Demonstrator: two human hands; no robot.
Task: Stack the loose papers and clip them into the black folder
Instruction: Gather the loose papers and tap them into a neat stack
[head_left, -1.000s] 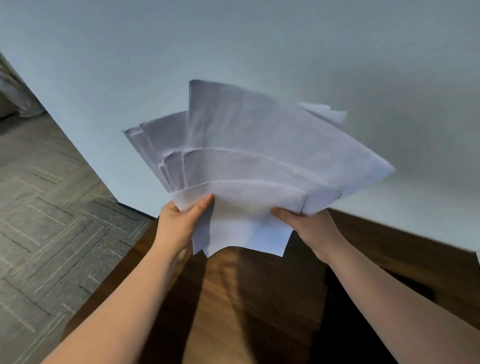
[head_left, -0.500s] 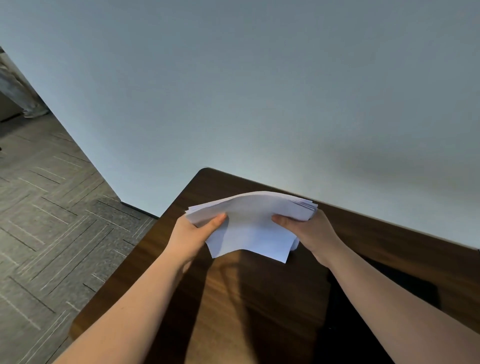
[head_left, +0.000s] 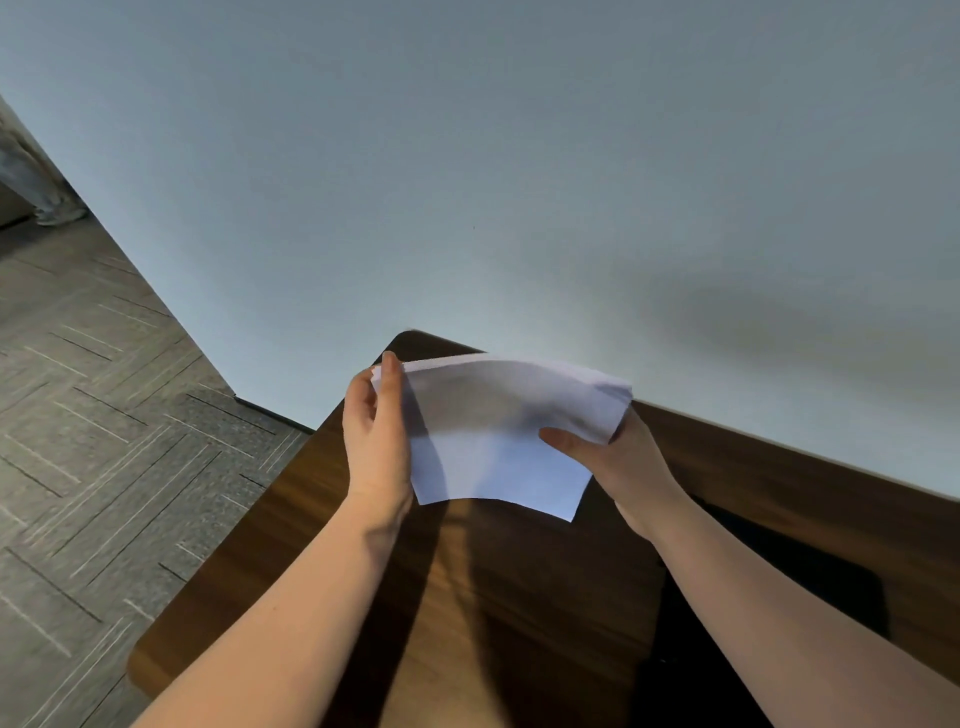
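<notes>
A stack of white papers (head_left: 498, 441) hangs in the air above the far part of the wooden table, sagging in the middle. My left hand (head_left: 376, 441) grips the stack's left edge, thumb along the upper corner. My right hand (head_left: 610, 457) holds its right side, thumb on top and fingers underneath. The black folder (head_left: 737, 613) lies flat on the table at the right, mostly hidden under my right forearm.
The dark wooden table (head_left: 363, 597) stands against a pale wall (head_left: 519, 182); its rounded left corner and left edge border grey patterned carpet (head_left: 104, 415). At the far left, a person's feet (head_left: 57, 213) stand on the floor.
The fanned, upright sheets have been gathered into one squared stack and lowered toward the table. My left hand has slid up the left edge; the stack now looks tidier.
</notes>
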